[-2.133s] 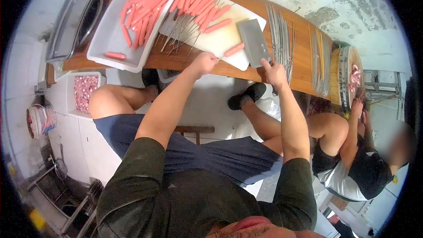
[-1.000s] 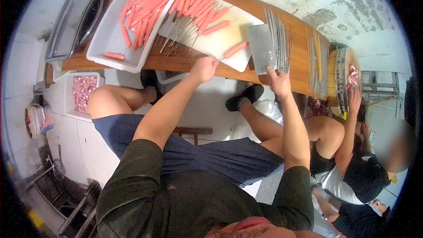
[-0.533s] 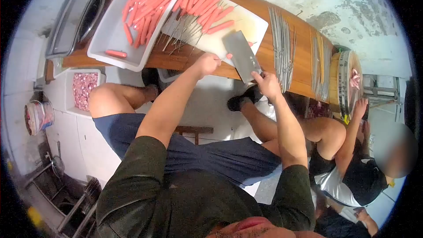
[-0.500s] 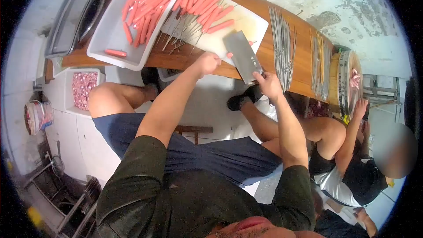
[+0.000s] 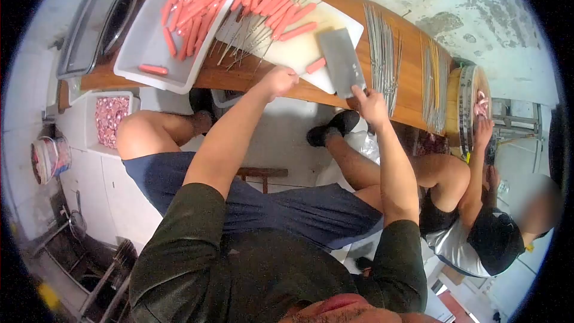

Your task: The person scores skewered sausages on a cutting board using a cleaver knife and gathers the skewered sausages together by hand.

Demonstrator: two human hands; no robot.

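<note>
My left hand [image 5: 280,81] is closed at the front edge of the cutting board [image 5: 326,12], its fingers around the end of a skewer. A short pink sausage piece [image 5: 315,65] shows just right of the fingertips, apparently on that skewer. My right hand [image 5: 371,107] grips the handle of a wide cleaver [image 5: 341,60], whose blade lies over the board beside the piece. Skewered sausages [image 5: 275,3] lie in a row across the board's upper left, their metal sticks pointing toward me.
A white tub [image 5: 128,54] of sausages stands left on the wooden table [image 5: 353,30]. Bare skewers [image 5: 381,54] lie to the right, near a round block [image 5: 475,107]. A co-worker [image 5: 496,233] sits at the right. A meat tray [image 5: 112,121] is lower left.
The cleaver has moved slightly right and up, away from my left hand. More of the sausage piece now shows between them. The co-worker's hand has moved up to the round block.
</note>
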